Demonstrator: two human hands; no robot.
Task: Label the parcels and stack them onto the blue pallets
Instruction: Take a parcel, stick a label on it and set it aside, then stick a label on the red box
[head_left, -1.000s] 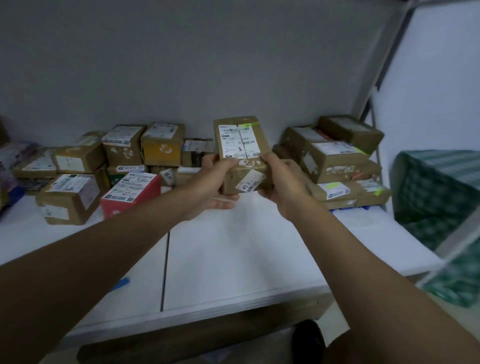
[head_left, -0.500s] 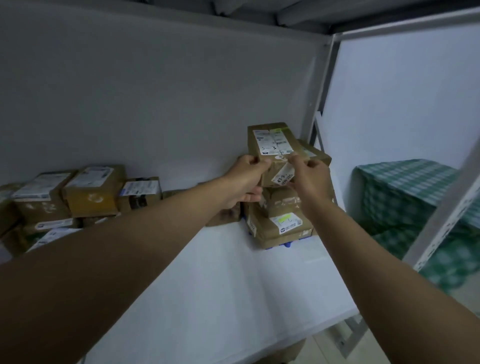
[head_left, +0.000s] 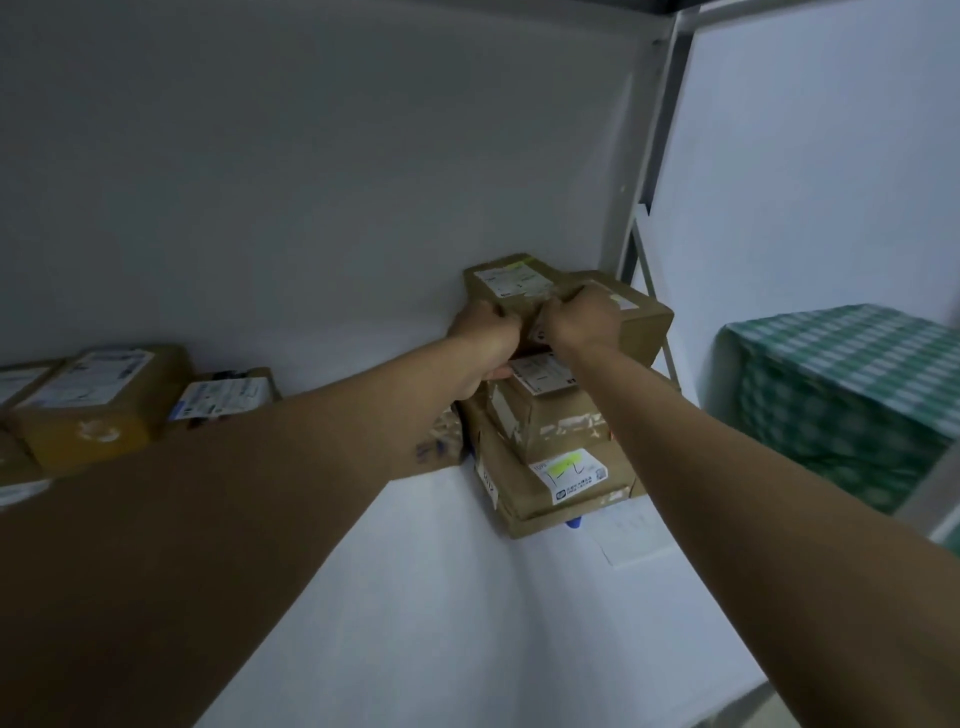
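cardboard parcel in both hands, atop stack

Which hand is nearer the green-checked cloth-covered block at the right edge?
Right. The right hand grips the brown cardboard parcel on the side facing the green-checked cloth-covered block; the left hand grips its far side.

Labelled brown parcel atop stack

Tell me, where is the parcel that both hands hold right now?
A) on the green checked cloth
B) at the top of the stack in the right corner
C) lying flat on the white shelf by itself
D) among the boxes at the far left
B: the left hand and right hand grip the parcel at the top of the stack in the corner.
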